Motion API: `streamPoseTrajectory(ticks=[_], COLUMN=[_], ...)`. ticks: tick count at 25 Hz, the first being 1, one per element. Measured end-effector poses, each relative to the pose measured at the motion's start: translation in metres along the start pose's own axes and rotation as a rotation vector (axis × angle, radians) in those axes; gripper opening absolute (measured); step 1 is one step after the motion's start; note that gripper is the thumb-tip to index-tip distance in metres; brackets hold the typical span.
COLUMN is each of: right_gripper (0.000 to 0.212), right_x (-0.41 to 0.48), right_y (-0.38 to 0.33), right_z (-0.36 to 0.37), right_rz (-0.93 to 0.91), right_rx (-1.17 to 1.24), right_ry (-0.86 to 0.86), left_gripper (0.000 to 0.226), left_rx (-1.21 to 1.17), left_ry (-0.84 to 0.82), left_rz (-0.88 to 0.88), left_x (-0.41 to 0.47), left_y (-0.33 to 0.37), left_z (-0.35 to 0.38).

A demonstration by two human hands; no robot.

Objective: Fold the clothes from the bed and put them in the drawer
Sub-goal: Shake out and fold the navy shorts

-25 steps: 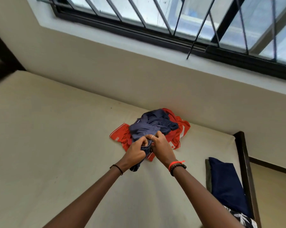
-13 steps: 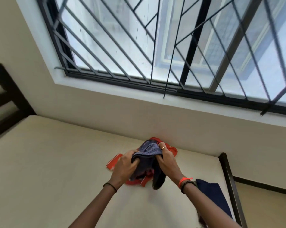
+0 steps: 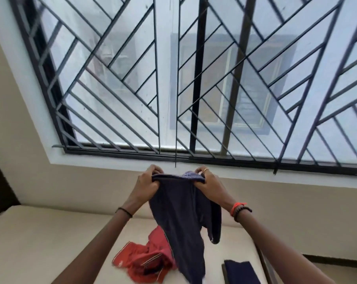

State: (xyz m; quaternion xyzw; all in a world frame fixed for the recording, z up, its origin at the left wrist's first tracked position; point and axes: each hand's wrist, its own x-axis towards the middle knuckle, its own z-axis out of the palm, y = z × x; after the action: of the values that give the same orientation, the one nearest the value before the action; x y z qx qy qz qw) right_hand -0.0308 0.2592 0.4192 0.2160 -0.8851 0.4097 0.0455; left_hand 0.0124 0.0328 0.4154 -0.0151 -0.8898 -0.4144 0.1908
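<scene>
The navy garment (image 3: 181, 218) is thin, limp cloth, held up in the air over the bed (image 3: 40, 242), well clear of the mattress. Its top edge is pulled into a narrow band between two hands. The left hand (image 3: 148, 182) has its fingers curled over one end of that band and pinches it. The right hand (image 3: 207, 183) grips the other end the same way, with a paler purplish patch of cloth bunched just beside its fingers. Below the band the cloth hangs in one long drooping fold, and a looped flap dangles at its right side.

One more garment lies on the bed: a red garment (image 3: 147, 261), crumpled, with thin pale piping along its edges (the hanging navy cloth hides its right part). So there are two garments, one aloft and one lying.

The bed's surface is smooth, cream and flat. At the lower right lies a flat dark blue thing (image 3: 240, 272), pillow or folded cloth, I cannot tell which. A dark frame rail (image 3: 264, 263) runs just beside it.

Behind the hands a window grille (image 3: 194, 78) of black metal bars and slanted slats fills the wall above a pale sill.

The right hand wears one ring (image 3: 205, 170). The left wrist has one black band (image 3: 124, 211), and the right wrist has two bands (image 3: 240, 210), one orange and one dark and beaded.
</scene>
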Motion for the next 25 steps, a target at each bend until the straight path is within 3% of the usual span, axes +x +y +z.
streamPoseTrajectory(ticks=[8,12,18,21,25], right_gripper=[0.011,0.012,0.033,0.044,0.037], right_x=[-0.013,-0.034,-0.071,-0.084,-0.095], right_y=[-0.042,-0.05,-0.062,-0.05,-0.025], right_z=[-0.111,-0.135,-0.149,-0.142,-0.118], right_rz=[-0.034,-0.005,0.028,-0.002,0.074], right_rx=[0.014,0.151,0.358,0.265,0.054], right_ry=[0.121,0.05,-0.06,-0.072,0.16], left_gripper=[0.03,0.024,0.016,0.015,0.007], left_rx=[-0.073,-0.426,-0.473,-0.406,-0.369], left_ry=[-0.018,-0.137,-0.113,-0.022,0.086], left_rz=[0.188,0.175,0.318,0.374,0.377], left_x=[0.046,0.038,0.037,0.04,0.048], left_y=[0.102,0.141,0.195,0.213,0.221], left_z=[-0.066,-0.085,-0.087,-0.088,-0.093])
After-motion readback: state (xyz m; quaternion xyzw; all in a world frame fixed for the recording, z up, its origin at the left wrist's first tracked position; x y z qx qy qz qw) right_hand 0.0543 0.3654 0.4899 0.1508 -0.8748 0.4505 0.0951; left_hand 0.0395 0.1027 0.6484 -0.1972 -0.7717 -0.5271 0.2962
